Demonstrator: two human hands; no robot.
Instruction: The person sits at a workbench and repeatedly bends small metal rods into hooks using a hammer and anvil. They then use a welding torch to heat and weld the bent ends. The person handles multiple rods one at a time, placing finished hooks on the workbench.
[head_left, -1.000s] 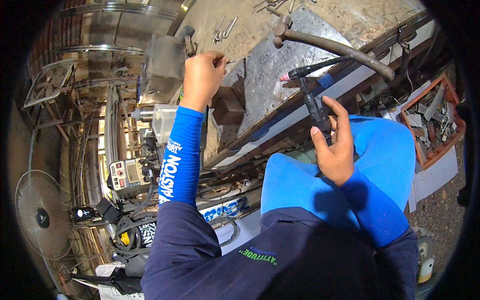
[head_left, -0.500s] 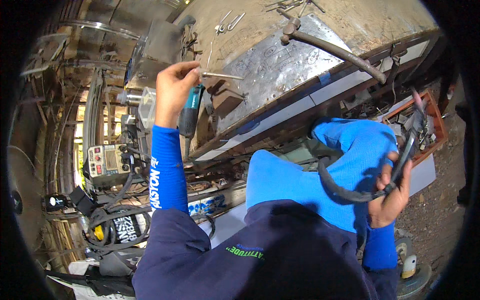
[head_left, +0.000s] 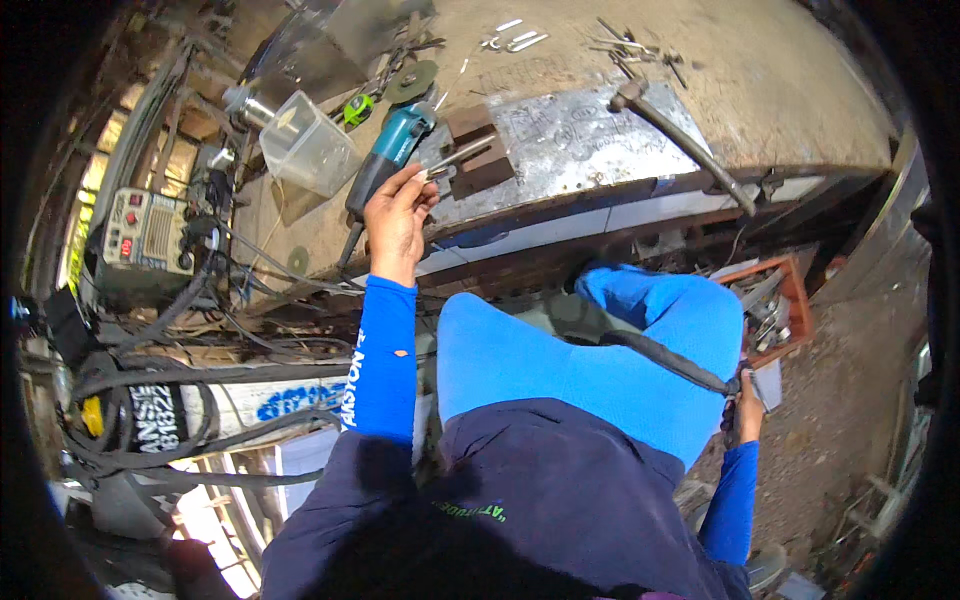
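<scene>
My left hand [head_left: 398,222] pinches a thin metal rod [head_left: 464,153] between thumb and fingertips. The rod points away to the right above a brown rectangular steel piece [head_left: 482,172] on the workbench. Just left of it lies a teal and black angle grinder [head_left: 390,152]. Low at my right side, beyond my knee, my right hand [head_left: 748,412] is closed around a welding electrode holder [head_left: 735,395], mostly hidden by the fingers. From it a thick black cable [head_left: 665,356] runs across my blue-trousered leg.
A hammer [head_left: 690,150] rests across a marked metal plate [head_left: 565,135] on the bench [head_left: 780,90]. Bent rods [head_left: 522,42] lie farther back. A clear plastic container [head_left: 310,145], welding machine [head_left: 150,232] and coiled cables [head_left: 120,410] are left. An orange crate [head_left: 800,300] of scrap stands right.
The view has swung left. My left hand has come nearer the bench's front edge, still holding the rod. My right hand has dropped lower beside my leg with the electrode holder.
</scene>
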